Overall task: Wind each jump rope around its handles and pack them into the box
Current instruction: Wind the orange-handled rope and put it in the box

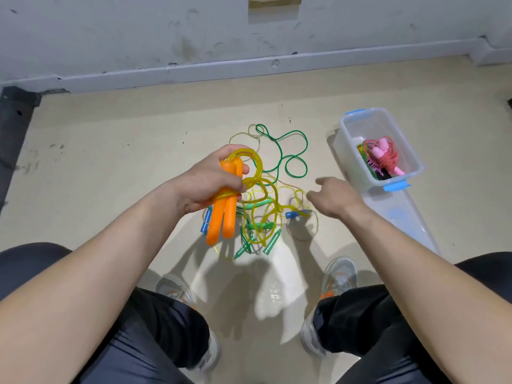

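My left hand (210, 180) grips two orange handles (223, 220) held side by side, with their yellow rope (256, 169) looped partly around them and trailing down to the floor. My right hand (333, 199) hovers to the right over the pile, fingers loosely spread, holding nothing. Below lies a tangle of ropes: a green rope (288, 151), green handles (270, 243), and blue handles (293, 214). The clear box (347, 128) with blue clips stands at the right and holds a wound pink rope (382, 155) with other ropes under it.
The box's clear lid (407, 220) lies on the floor just in front of the box. My knees and grey shoes (339, 275) frame the pile from below. A grey wall with a skirting board (249, 67) runs across the back.
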`<state>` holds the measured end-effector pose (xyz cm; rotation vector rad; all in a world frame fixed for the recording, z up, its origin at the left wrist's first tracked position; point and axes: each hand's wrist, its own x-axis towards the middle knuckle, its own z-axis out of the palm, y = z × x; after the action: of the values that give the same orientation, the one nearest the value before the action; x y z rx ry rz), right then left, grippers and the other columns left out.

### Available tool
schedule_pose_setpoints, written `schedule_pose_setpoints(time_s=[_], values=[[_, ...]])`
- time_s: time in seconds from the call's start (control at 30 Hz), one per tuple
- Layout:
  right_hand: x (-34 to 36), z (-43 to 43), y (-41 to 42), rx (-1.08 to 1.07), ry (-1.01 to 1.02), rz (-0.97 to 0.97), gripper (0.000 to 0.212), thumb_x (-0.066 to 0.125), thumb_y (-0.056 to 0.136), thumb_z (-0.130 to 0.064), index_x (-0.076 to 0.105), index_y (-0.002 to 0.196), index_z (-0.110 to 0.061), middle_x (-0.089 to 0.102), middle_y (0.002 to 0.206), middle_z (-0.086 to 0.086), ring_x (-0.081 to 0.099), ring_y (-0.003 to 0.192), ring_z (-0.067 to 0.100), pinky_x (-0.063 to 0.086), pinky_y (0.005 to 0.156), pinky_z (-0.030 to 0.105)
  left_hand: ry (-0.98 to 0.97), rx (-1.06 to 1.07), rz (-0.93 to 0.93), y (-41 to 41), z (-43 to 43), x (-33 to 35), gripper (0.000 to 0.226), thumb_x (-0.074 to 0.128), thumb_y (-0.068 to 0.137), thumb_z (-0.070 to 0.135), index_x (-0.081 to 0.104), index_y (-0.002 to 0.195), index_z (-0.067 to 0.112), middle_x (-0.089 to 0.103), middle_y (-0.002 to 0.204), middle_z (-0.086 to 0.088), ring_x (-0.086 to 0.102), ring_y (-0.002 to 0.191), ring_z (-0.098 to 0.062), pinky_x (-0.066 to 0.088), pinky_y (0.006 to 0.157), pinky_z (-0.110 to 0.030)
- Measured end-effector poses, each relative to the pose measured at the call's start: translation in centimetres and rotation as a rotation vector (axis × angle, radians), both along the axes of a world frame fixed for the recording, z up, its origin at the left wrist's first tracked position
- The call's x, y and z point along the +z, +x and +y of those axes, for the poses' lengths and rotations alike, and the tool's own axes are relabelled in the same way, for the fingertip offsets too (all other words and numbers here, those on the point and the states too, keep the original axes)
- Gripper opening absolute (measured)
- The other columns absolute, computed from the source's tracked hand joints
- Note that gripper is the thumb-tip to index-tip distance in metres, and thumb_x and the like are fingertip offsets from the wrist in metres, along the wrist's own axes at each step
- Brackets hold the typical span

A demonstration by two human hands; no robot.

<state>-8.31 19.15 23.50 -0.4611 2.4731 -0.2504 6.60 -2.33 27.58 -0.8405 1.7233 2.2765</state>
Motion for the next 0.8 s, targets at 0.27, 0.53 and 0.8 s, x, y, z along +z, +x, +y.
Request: schedule_pose_setpoints(time_s=[0.27,0.53,0.8], values=[[3.9,-3.4,3.9,0.056,-0.762,-0.623,0.030,0.051,0.100,-0.019,0.069,0.103,0.005,0.067,0.073,0.005,0.061,0.070,0.011,0.046,0.072,0.022,-0.003,-0.044,0.043,-0.2,1.3,0.5,0.084,0.064,0.059,-0.010,0.054,0.136,0.020,0.056,0.107,-0.008,0.065,0.070,-0.018,0.057,0.059,-0.033],[4.3,-2.9,3.5,0.060,-0.773,-0.558,0.040,0.057,0.102,-0.027,0.068,0.067,-0.010,0.034,0.050,0.001,0.034,0.046,0.013,0.042,0.053,0.027,-0.123,-0.110,0.015,0.2,1.4,0.0,0.081,0.074,0.059,-0.005,0.057,0.133,0.025,0.056,0.107,-0.008,0.063,0.079,-0.021,0.058,0.075,-0.042],[4.0,-3.0,3.3,-0.154,-0.759,-0.616,0.030,0.053,0.093,-0.010,0.063,0.065,-0.009,0.034,0.052,-0.001,0.027,0.048,0.013,0.028,0.052,0.028,-0.148,0.046,0.020,0.2,1.7,-1.1,0.054,0.082,0.064,0.017,0.068,0.114,0.031,0.062,0.109,-0.010,0.067,0.094,-0.023,0.058,0.080,-0.038]])
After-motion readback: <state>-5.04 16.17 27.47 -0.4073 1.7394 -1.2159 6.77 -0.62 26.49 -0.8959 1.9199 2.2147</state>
